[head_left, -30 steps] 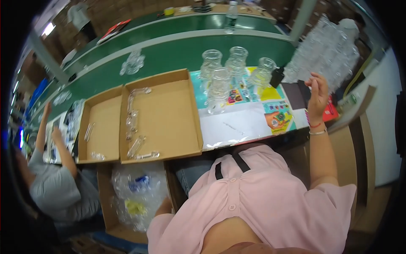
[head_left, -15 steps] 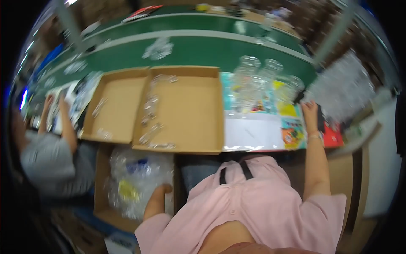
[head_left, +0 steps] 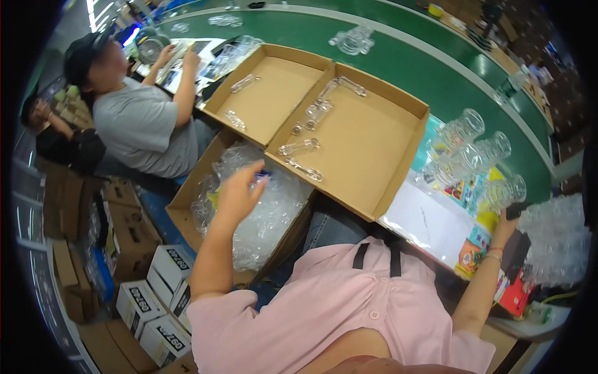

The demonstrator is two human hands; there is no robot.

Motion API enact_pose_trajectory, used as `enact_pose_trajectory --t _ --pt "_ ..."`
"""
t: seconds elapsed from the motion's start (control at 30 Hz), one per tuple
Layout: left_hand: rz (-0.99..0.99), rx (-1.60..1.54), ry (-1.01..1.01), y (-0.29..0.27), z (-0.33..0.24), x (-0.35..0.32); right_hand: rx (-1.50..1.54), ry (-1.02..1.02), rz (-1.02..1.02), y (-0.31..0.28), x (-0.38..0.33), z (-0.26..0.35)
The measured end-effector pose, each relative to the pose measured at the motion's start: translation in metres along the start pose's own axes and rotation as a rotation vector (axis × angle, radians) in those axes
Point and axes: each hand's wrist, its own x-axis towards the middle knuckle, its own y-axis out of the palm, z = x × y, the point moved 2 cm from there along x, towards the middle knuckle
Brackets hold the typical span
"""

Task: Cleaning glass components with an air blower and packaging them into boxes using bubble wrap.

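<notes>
My left hand (head_left: 242, 190) hovers over a cardboard box (head_left: 180, 209) full of clear plastic bags (head_left: 268, 221). Its fingers are apart, and nothing shows in them. At the right of the bench, my right hand (head_left: 506, 227) is beside a small black object (head_left: 516, 210) and the nearest clear glass vessel (head_left: 506, 190). Its fingers are too hidden to read. More clear glass vessels (head_left: 461, 128) stand in a cluster just beyond. A shallow cardboard tray (head_left: 367, 143) in front of me carries several small clear glass pieces (head_left: 300, 147) along its left side.
A second shallow tray (head_left: 274, 81) adjoins on the left. White paper (head_left: 427, 212) lies near the vessels, with clear plastic packing (head_left: 557, 240) at far right. A co-worker in grey (head_left: 140, 121) sits at left. White cartons (head_left: 168, 336) stand on the floor. Another glass piece (head_left: 353, 40) lies on the green bench.
The view has swung left, showing more of the co-worker and cartons. My left hand has risen and reached farther over the bag box. My right hand stays near the black object and vessels.
</notes>
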Motion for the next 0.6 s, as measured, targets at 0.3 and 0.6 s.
enact_pose_trajectory --t 0.3,0.6 --pt "0.127 0.799 -0.359 -0.018 0.078 0.153 0.006 0.070 -0.208 -0.016 -0.017 0.031" --pt "0.064 0.540 -0.365 0.028 0.102 0.185 -0.322 -0.046 -0.307 -0.063 -0.048 0.107"
